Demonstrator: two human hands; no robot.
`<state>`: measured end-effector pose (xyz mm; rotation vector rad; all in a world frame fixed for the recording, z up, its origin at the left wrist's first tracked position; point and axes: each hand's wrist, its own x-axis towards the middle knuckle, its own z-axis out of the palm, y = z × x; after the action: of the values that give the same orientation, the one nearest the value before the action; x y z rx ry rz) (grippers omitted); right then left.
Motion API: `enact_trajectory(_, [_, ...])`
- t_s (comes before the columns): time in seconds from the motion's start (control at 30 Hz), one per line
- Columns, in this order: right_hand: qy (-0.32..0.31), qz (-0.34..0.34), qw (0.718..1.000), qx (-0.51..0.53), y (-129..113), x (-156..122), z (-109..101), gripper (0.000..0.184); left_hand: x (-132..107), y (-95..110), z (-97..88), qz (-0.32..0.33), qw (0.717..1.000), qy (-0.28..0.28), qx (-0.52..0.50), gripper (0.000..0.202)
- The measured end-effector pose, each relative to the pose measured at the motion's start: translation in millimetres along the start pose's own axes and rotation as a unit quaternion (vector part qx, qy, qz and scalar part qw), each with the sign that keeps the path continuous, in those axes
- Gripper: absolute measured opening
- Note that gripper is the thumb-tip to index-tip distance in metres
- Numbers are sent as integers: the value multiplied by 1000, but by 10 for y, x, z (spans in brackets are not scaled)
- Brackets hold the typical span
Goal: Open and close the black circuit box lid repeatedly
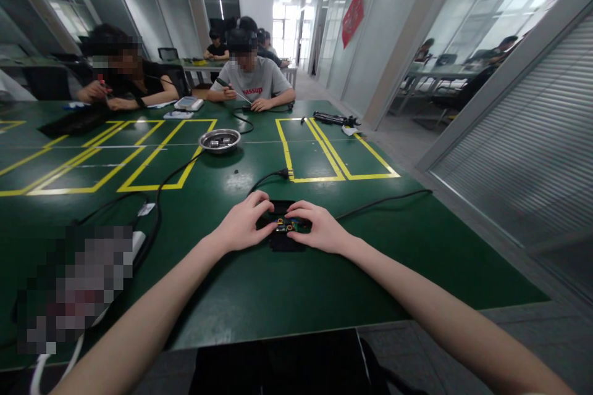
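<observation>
While hands (248, 222) (321, 227) flank black casing (287, 243), they seemingly touch circuit board (284, 226).

Looks like matt plastic on the casing (288, 244), smooth gloss on the counter (393, 247) beneath it, shiny metal on the bowl (219, 150) beyond it.

My table (417, 265): green, with yellow rectangles (317, 179)
Casing (288, 244) I touch: black
Its circuit board (285, 226): green, yellow
Bowl (219, 150): silver
</observation>
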<state>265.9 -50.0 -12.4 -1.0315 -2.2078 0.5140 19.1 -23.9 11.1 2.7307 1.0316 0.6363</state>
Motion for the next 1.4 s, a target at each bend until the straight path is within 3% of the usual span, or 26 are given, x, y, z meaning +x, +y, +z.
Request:
enact_trajectory(0.2, [-10, 14, 1000, -21, -40, -2, -45, 44, 26, -25, -10, 26, 998, -51, 9, 17])
enact_trajectory(0.7, [12, -13, 999, -40, 29, 19, -4, 49, 14, -39, 23, 10, 999, -45, 26, 24])
enact_trajectory(0.87, [28, 9, 999, -35, 43, 6, -107, 28, 15, -56, 21, 19, 998, -43, 33, 25])
enact_trajectory(1.0, [-1, 22, 998, -64, 117, -6, -217, 5, 9, -67, 35, 15, 998, -47, 28, 25])
enact_trajectory(1.1, [-17, 11, 997, -72, 141, -7, -231, 4, 7, -68, 47, 7, 998, -53, 24, 25])
enact_trajectory(1.27, [-30, -3, 997, -69, 66, -6, -189, 25, 7, -68, 55, 6, 999, -44, 13, 27])
enact_trajectory(1.4, [-17, 7, 997, -77, 62, 1, -132, 26, 8, -73, 67, 15, 999, -42, 23, 27])
